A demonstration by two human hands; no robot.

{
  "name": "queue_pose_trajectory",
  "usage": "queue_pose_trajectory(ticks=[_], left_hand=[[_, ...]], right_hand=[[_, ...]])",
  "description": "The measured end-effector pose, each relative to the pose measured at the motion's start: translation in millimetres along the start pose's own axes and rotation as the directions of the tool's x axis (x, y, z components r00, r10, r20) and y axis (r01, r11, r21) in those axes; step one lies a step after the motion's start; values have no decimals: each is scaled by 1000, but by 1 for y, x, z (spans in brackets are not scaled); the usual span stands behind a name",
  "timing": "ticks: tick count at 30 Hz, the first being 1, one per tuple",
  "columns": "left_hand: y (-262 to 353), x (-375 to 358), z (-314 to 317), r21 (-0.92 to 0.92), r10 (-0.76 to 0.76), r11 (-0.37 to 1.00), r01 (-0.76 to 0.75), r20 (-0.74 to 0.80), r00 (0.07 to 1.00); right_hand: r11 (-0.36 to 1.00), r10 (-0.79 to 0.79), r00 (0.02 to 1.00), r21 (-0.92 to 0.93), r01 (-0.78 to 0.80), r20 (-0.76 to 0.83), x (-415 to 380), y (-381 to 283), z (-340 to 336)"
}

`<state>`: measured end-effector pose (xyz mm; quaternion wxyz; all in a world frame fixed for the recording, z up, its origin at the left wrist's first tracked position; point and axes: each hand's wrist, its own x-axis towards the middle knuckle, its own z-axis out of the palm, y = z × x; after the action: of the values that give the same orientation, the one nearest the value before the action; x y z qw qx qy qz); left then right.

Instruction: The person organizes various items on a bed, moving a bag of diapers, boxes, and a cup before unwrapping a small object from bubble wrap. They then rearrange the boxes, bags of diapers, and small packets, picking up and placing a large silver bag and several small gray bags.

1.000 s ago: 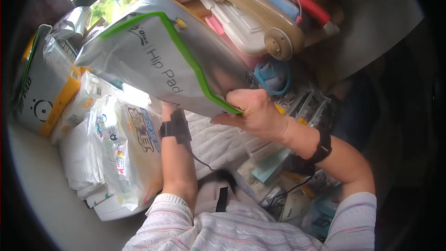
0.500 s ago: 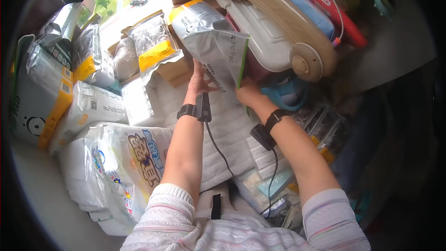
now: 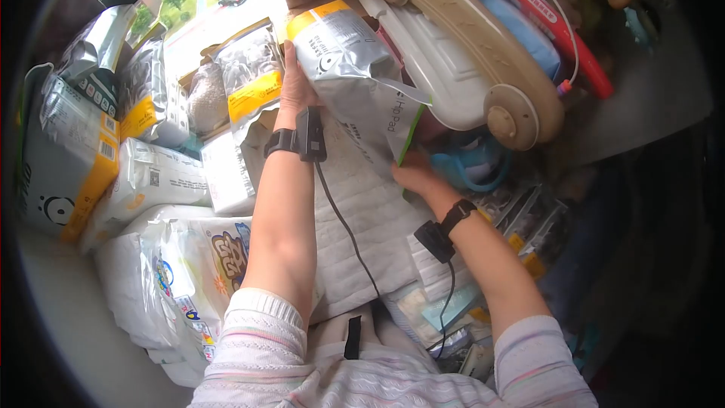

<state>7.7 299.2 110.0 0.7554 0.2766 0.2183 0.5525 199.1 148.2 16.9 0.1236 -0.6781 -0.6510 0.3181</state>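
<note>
A silver-grey bag of hip pads with a yellow end and a green edge leans at an angle in front of me, "Hip Pad" printed on its side. My left hand presses along the bag's left side, a finger stretched up near the yellow end and the others partly hidden. At the bag's lower right, my right hand has its fingers closed on the green-edged end. Beneath the bag lies a white quilted pad.
Several packages crowd the left, including a large white diaper pack and a grey-and-yellow bag. A beige plastic frame with round knobs stands at upper right beside a red board. A blue ring-shaped item lies near my right hand.
My left hand has slid up along the bag's left side toward its yellow end. The bag has shifted slightly right, and my right hand has moved a little down and right with its edge.
</note>
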Motion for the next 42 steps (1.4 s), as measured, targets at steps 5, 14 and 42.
queue_pose_trajectory(ticks=[5, 14, 42], left_hand=[[31, 25, -4, 124, -156, 979, 161, -50, 987], [49, 25, 9, 401, 8, 913, 79, -211, 977], [61, -89, 83, 581, 171, 807, -103, -63, 983]], right_hand=[[995, 25, 1000, 100, -27, 17, -8, -7, -2], [975, -90, 983, 187, 120, -158, -29, -31, -8], [940, -48, 983, 326, 104, -177, -198, -80, -38]])
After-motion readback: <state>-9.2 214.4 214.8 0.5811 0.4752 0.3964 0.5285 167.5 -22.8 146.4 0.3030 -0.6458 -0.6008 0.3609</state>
